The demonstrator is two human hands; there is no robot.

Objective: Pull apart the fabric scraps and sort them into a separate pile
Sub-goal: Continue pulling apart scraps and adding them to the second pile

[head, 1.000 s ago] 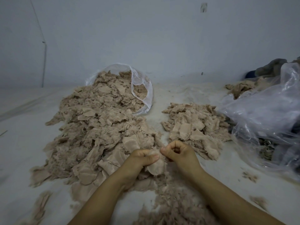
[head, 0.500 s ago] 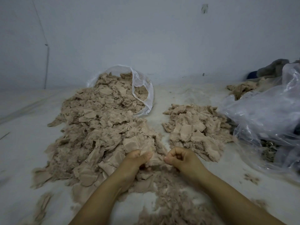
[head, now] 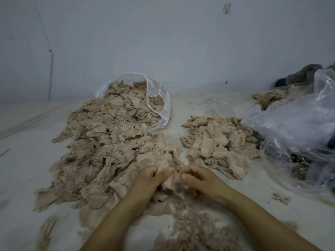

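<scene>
A large heap of beige fabric scraps (head: 108, 151) spills from a clear plastic bag (head: 159, 104) across the left and middle of the white surface. To the right lies a smaller pile of scraps (head: 217, 144). At the near edge of the large heap my left hand (head: 150, 178) and my right hand (head: 199, 176) sit close together, fingers curled, each pinching a side of one beige scrap (head: 169, 180) held between them. Below the hands lies a patch of frayed fluff (head: 195, 227).
A big crumpled clear plastic bag (head: 297, 131) with dark contents fills the right side. Behind it lie more beige cloth (head: 270, 98) and a grey garment (head: 304, 73). A grey wall stands at the back. Small scrap bits (head: 281, 198) dot the surface.
Both hands dipped toward the heap's near edge, then came together again on a scrap. The piles and bags stayed where they were.
</scene>
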